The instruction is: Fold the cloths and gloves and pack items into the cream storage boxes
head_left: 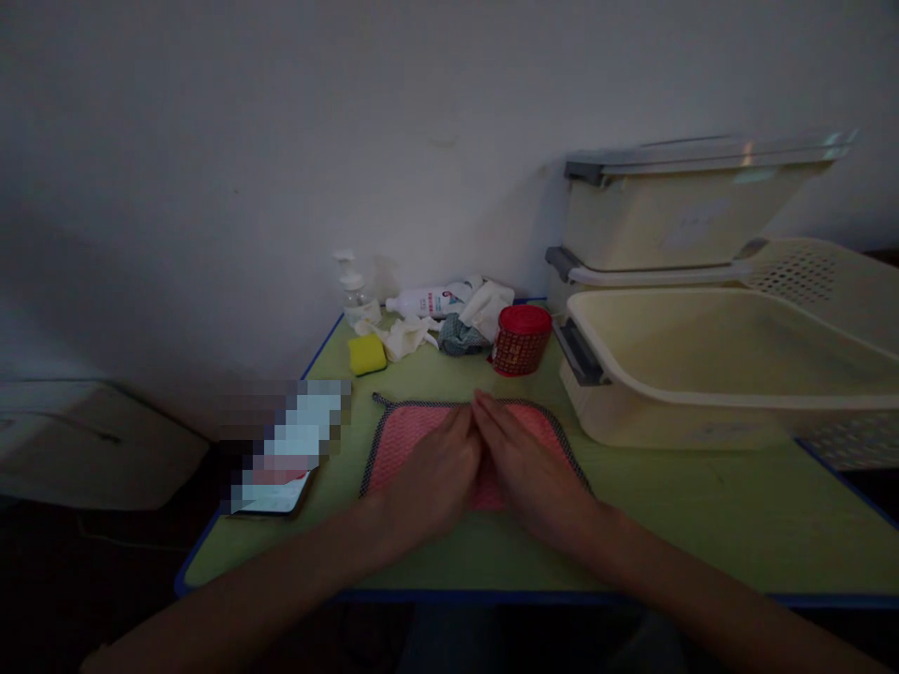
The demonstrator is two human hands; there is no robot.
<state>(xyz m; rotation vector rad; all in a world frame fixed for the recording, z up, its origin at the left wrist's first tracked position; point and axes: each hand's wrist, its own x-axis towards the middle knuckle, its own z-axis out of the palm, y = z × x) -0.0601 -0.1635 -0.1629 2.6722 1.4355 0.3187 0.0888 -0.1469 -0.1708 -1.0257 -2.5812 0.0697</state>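
A pink cloth (407,429) with a dark checked border and a corner loop lies flat on the green table (702,524). Over its middle, my left hand (439,463) and my right hand (526,463) meet at the fingertips in a peaked shape. The fingers of both look stretched out and held side by side, palms turned down and inward. I see nothing gripped in either hand; the undersides of the palms are hidden. Part of the cloth shows between the wrists and out to both sides.
Behind the cloth are a yellow sponge (367,355), crumpled tissue (407,337), a pump bottle (357,292), a lying white bottle (435,300), a grey cloth (462,335) and a red canister (521,340). A phone (295,449) lies left; cream bins (674,426) stand right.
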